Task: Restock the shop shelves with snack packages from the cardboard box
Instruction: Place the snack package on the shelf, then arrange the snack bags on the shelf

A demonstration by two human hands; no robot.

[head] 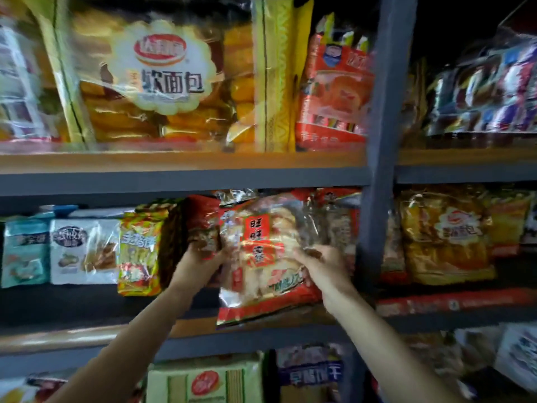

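Head view is showing a red and clear rice cracker package standing upright on the middle shelf, its long axis running top to bottom and its printed front facing the camera. Its bottom edge is sitting at the shelf's front lip, and the package is leaning slightly, top tilted toward the left. Two bare hands are reaching up to it. The right hand is gripping the package's right edge, fingers curled over the front. The left hand is closing on a darker red package just beside it on the left, touching the first package's edge. Behind these two, at least one more red package of the same kind is showing; blur is hiding the exact count.

Further left on the same shelf, three smaller packs are standing upright: a yellow-green pack, a white pack and a teal pack. A grey shelf post is rising just right of the hands. Past it, an orange bread bag is standing. On the shelf above, one large soft bread bag is facing forward, with a red bag beside it.
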